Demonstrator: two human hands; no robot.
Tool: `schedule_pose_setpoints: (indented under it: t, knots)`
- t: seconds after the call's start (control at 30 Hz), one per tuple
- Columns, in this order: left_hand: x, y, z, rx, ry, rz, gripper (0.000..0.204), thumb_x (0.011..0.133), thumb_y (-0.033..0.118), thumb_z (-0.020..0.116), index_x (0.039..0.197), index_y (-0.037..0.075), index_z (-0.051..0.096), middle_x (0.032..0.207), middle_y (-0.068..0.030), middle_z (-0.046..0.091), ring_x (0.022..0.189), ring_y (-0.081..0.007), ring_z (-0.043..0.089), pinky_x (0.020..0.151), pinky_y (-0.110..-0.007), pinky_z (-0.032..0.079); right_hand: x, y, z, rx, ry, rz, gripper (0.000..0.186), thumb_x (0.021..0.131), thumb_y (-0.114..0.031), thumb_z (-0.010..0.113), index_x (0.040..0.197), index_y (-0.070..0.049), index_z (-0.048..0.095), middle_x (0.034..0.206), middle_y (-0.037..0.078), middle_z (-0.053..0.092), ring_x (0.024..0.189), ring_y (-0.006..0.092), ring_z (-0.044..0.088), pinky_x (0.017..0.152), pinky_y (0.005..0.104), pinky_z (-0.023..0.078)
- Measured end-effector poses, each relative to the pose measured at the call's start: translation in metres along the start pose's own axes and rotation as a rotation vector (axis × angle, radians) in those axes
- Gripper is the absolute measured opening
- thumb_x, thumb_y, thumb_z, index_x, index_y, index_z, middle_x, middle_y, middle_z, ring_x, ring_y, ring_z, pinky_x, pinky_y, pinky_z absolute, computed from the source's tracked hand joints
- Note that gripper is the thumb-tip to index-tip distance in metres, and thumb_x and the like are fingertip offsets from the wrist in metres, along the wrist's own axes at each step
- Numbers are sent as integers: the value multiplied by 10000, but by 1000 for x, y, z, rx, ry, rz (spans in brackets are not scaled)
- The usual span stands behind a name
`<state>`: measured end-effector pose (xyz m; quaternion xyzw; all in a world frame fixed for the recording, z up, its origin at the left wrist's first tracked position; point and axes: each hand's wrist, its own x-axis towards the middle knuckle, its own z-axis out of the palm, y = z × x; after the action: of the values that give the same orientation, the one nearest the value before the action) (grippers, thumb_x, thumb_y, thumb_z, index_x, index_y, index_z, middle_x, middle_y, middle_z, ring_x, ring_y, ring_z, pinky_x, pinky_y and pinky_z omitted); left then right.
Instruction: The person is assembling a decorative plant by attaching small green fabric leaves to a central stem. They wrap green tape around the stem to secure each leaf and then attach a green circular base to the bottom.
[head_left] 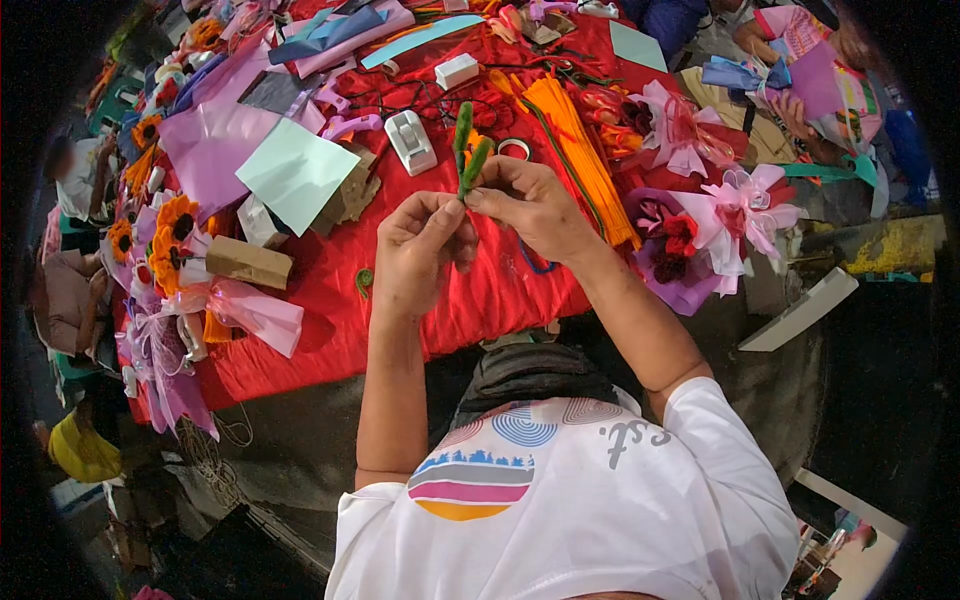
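Both hands are up over the red table. The right hand pinches 2 fuzzy green stems at their bottom ends – they stick up from the fingertips. The left hand is curled tight just beside them, touching the same ends. The stems look light, soft and bendy, so a pinch low down should keep them steady. A bundle of orange stems lies near.
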<state>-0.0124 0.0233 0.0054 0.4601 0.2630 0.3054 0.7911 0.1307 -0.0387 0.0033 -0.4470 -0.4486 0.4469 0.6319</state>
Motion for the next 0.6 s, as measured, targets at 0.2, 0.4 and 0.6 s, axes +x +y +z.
schedule_pose_setpoints:
  t: [0.2,0.4,0.6]
  knots:
    - [6,-21,13,259,272,258,125,841,95,565,881,-22,543,705,-41,577,535,-77,541,416,-198,410,4,3,1,-127,118,134,95,800,-105,566,828,-17,588,734,-10,566,688,50,499,620,213,407]
    - [6,-32,14,273,309,369,117,851,104,555,881,-8,542,676,0,536,507,-39,466,424,-179,374,4,9,2,-140,137,123,122,801,-121,568,850,-12,595,727,-24,560,646,34,469,572,194,382]
    - [4,-25,17,74,245,297,151,865,149,542,878,-2,544,681,2,537,499,-47,476,417,-183,372,7,9,0,2,117,99,100,801,-101,583,866,-26,601,768,-27,565,660,31,474,591,187,385]
